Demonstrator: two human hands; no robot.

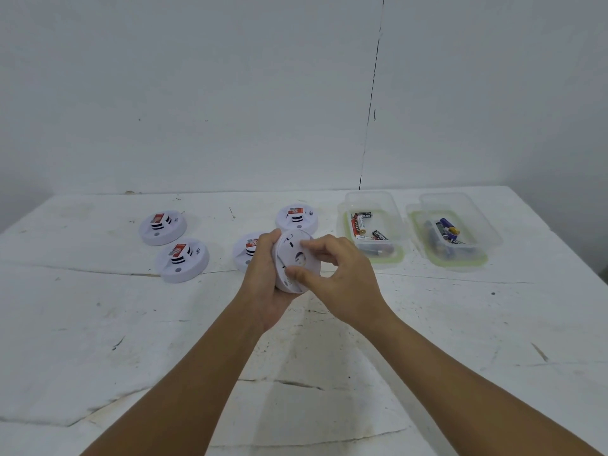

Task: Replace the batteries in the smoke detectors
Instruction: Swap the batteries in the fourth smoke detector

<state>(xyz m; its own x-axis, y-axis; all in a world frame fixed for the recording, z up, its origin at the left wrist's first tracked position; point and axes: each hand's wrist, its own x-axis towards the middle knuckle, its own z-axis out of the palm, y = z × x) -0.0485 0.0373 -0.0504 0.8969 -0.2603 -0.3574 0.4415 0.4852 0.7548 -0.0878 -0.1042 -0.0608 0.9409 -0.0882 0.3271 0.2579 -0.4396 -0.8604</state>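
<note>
I hold a round white smoke detector (292,255) above the table, tilted on edge with its back plate toward me. My left hand (266,278) grips it from the left and underneath. My right hand (342,274) touches the back plate with thumb and fingertips. Several more white detectors lie face up on the table: two at the left (163,227) (182,260), one behind my left hand (245,251), partly hidden, and one further back (296,218).
Two clear plastic boxes stand at the back right on the white table (98,324): the left box (371,205) holds red and black batteries, the right box (460,212) holds blue and yellow ones. A white wall rises behind the table.
</note>
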